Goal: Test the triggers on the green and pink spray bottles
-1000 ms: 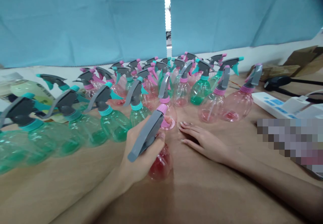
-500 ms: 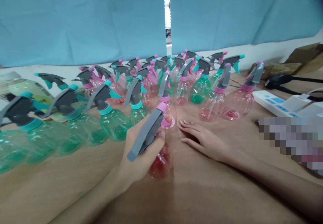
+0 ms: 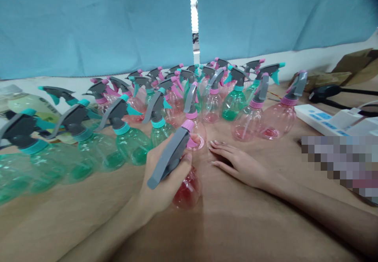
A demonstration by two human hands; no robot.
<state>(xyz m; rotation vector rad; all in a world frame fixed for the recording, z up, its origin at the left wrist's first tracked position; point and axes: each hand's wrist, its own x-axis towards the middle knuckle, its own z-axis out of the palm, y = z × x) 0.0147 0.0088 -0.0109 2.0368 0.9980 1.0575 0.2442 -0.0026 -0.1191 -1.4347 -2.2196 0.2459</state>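
Observation:
In the head view my left hand [image 3: 162, 175] is wrapped round the neck of a pink spray bottle [image 3: 186, 191]. Its grey sprayer top with a pink nozzle leans across my fingers, and the base appears to rest on the brown tabletop [image 3: 236, 230]. My right hand [image 3: 236, 161] lies on the table to the right of that bottle, fingers stretched out, holding nothing. Just beyond the held bottle stands another pink spray bottle [image 3: 196, 130]. A green spray bottle [image 3: 134, 148] is to the left of my left hand, in a row of several green ones.
More pink and green spray bottles crowd the back, among them a pink one [image 3: 277, 120] at the right. A white power strip [image 3: 315, 118] with plugs and black cables lies right, near a cardboard piece [image 3: 357, 71]. A blue cloth [image 3: 103, 26] hangs behind.
The view has shifted very slightly. Both hands and the held spray bottle stay in practically the same place.

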